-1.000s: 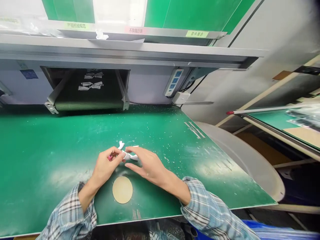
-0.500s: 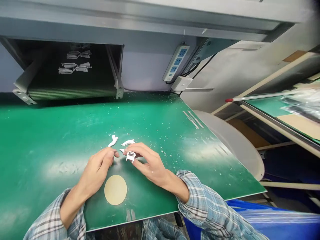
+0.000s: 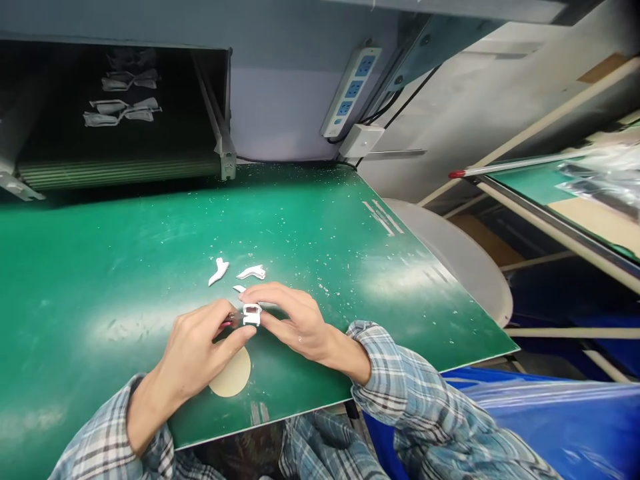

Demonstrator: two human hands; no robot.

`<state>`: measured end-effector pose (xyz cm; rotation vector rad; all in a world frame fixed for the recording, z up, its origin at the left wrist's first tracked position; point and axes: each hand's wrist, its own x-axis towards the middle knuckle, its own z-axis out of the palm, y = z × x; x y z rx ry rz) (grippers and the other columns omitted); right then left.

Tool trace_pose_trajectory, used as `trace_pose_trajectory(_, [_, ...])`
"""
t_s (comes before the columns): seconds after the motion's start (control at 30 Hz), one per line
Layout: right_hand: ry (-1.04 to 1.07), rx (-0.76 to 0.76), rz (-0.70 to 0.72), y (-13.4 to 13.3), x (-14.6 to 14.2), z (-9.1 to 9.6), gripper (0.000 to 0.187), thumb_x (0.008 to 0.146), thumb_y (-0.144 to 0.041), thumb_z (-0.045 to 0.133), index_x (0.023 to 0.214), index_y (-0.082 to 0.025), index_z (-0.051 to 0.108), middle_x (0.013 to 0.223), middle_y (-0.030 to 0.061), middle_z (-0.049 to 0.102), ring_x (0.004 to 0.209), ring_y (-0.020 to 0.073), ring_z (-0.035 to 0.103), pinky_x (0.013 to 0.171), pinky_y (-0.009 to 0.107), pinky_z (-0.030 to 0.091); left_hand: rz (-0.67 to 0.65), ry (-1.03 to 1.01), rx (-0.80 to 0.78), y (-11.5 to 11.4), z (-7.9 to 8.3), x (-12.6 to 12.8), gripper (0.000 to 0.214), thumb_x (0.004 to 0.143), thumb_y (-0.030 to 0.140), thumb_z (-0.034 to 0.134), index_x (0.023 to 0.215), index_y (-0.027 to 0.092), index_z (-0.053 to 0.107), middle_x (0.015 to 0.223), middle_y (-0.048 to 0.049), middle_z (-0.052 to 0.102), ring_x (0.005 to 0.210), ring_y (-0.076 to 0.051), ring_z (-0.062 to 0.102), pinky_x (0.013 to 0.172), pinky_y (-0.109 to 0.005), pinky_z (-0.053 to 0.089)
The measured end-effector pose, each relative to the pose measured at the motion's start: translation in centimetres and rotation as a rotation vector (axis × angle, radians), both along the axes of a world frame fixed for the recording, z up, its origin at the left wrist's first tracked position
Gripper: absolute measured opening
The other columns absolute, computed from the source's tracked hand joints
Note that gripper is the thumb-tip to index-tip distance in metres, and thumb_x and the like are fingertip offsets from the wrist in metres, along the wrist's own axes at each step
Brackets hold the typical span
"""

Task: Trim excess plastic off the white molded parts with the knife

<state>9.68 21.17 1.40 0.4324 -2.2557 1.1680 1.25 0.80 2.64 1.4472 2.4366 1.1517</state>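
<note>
A small white plastic part with a squarish opening (image 3: 252, 315) is pinched between the fingers and thumb of my right hand (image 3: 300, 320). My left hand (image 3: 197, 350) is closed at its left side, the thumb tip touching its lower edge. Something small, dark and reddish shows under the left fingers; I cannot make out what it is. Just beyond the hands, a curved white piece (image 3: 219, 272) and a second curved white piece (image 3: 251, 272) lie on the green table (image 3: 310, 233). A white tip (image 3: 239, 289) shows beside the right fingertips. A round beige disc (image 3: 233, 375) lies partly under my left hand.
A conveyor belt (image 3: 120, 175) at the back left carries several white bow-shaped pieces (image 3: 123, 113). A power strip (image 3: 351, 92) is fixed to the back panel. Right of the table stand a round grey surface (image 3: 465, 267) and a rack with plastic bags (image 3: 605, 177).
My left hand has moved right to meet the white plastic part, its thumb now touching it. The part has turned in the right hand. The camera view has shifted.
</note>
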Motion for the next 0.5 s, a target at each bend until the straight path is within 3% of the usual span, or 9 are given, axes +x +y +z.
trace_pose_trajectory(0.2, [0.046,-0.023,-0.003,-0.52,0.05,0.01,0.021,0.103,-0.016,0.062,0.123,-0.023,0.064,0.112,0.0076,0.079,0.111,0.0198,0.077,0.095,0.033,0.065,-0.042,-0.092,0.007,0.28,0.44,0.17,0.033,0.108,0.040,0.053,0.082,0.021,0.049,0.065,0.0069,0.049,0.055,-0.010,0.041,0.055,-0.022,0.032])
trace_pose_trajectory(0.5, [0.079,-0.016,0.000,-0.50,0.07,-0.30,0.031,0.098,-0.010,0.068,0.126,-0.022,0.066,0.111,0.0080,0.079,0.107,0.0200,0.077,0.094,0.032,0.065,-0.074,-0.128,-0.037,0.11,0.44,0.07,0.037,0.108,0.041,0.050,0.078,0.021,0.043,0.066,0.0063,0.047,0.057,-0.010,0.038,0.056,-0.023,0.030])
